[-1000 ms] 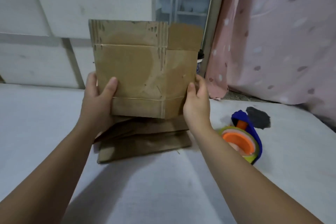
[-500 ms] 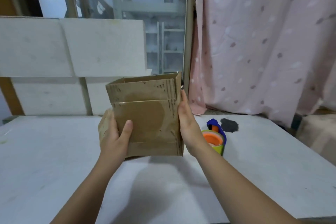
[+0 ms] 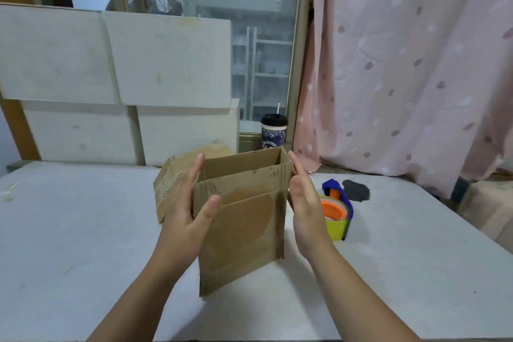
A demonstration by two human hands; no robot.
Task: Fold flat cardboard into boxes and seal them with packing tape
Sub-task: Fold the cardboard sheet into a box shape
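A brown cardboard box (image 3: 244, 228) stands upright on the white table (image 3: 83, 244), squared into an open tube with its top flaps up. My left hand (image 3: 186, 214) presses its left side, thumb on the front panel. On the box's right side my right hand (image 3: 305, 211) lies flat with fingers straight. Several flat cardboard pieces (image 3: 172, 178) lie behind the box to the left, partly hidden by my left hand. A tape dispenser (image 3: 337, 209) with a blue frame, an orange hub and a yellow-green roll sits just right of my right hand.
A lidded patterned cup (image 3: 273, 130) with a straw stands on the window sill behind. White panels (image 3: 116, 69) lean against the back wall. A pink curtain (image 3: 410, 69) hangs at the right. A dark scrap (image 3: 356, 190) lies beyond the dispenser.
The flat cardboard held up in both hands has been opened into a square tube and set lower on the table. The camera has tilted upward.
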